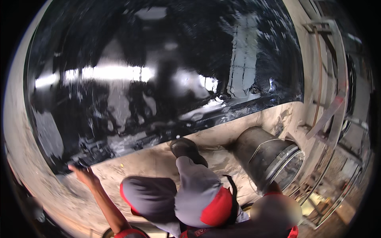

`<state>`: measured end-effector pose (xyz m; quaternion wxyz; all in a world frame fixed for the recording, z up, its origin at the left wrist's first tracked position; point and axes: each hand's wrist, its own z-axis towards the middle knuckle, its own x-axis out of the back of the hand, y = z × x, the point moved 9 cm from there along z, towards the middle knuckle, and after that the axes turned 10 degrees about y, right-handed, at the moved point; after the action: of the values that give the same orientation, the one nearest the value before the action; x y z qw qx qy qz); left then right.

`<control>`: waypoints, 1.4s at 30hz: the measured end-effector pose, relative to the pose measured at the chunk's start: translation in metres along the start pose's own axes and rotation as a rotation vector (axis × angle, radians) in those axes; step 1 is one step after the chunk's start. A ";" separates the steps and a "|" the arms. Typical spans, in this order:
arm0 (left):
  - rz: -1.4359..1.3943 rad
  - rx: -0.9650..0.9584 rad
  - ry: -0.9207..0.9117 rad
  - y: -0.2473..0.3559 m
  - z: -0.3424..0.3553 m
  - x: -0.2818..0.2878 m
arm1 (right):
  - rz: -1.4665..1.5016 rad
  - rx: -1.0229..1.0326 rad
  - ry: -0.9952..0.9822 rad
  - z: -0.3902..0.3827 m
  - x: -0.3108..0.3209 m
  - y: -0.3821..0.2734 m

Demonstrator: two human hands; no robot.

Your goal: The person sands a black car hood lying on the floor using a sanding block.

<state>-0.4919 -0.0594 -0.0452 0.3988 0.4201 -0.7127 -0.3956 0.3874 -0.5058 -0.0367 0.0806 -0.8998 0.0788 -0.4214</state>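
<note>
A large black glossy slab (190, 47), wet and full of reflections, fills the upper part of the view. My left hand (84, 176) is at its near-left edge, fingers apart; a dark patch between the fingertips is too blurred to make out. To the right, a dark bucket (254, 154) with a wire handle leans over, its pale-rimmed mouth toward the lower right. My right hand (274, 188) is at the bucket's near rim and seems to grip it; its fingers are mostly hidden and the forearm is blurred.
Pale, stained sheeting (149, 166) lies along the slab's near edge. My dark boot (186, 148) is beside that edge, below my grey-and-red knees (202, 202). A metal frame (339, 79) runs down the right side, with scattered debris near its foot.
</note>
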 end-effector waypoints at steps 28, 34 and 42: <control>-0.132 -0.146 0.099 0.016 0.048 0.005 | 1.023 -0.016 -0.257 0.059 -0.029 -0.090; 0.045 -0.183 0.399 0.015 0.045 0.018 | 1.026 0.177 0.130 -0.027 0.120 -0.200; 0.119 -0.175 0.428 0.011 0.053 0.017 | 0.798 0.658 0.116 -0.082 0.140 -0.441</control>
<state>-0.5481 -0.0594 -0.0504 0.5982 0.4154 -0.5985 -0.3338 0.4450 -0.1118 0.2126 0.5091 -0.7020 0.2833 -0.4095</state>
